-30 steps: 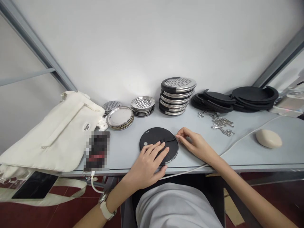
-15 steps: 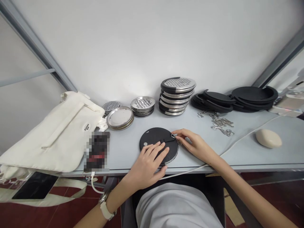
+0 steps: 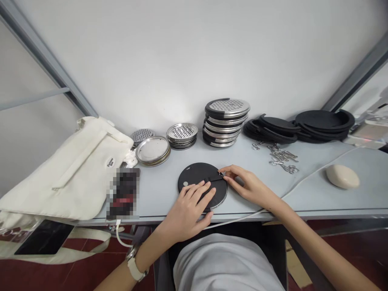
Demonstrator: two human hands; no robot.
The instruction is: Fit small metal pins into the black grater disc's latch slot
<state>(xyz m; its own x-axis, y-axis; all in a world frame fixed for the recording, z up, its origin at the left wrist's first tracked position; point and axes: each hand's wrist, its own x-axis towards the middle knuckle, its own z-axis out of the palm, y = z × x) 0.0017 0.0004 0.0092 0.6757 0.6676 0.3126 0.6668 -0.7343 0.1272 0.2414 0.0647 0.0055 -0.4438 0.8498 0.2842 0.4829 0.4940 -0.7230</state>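
A round black disc (image 3: 194, 171) lies flat near the table's front edge, with a strip-like raised part across it and a silvery rim at its near right side. On top of it my left hand (image 3: 190, 206) rests, fingers spread and stretched out, thumb by the near edge. My right hand (image 3: 242, 182) is closed in a pinch on a small metal clip (image 3: 221, 174) at the disc's right edge; the fingertips partly cover it. Behind stands a tall stack of round metal graters (image 3: 230, 106) with black rims. Several loose metal clips (image 3: 283, 155) lie in a pile farther right.
Shorter stacks of metal grater plates (image 3: 182, 131) and plain lids (image 3: 152, 148) stand left of centre. Black round covers (image 3: 323, 120) are piled at the back right. A cream bag (image 3: 66, 169), a blurred phone (image 3: 124, 194), a white cable (image 3: 303, 182) and a beige rounded object (image 3: 343, 176) share the table.
The fingers of my right hand have shifted slightly left and the metal clip has turned, lying closer to the disc's edge. My left hand and the disc stay put.
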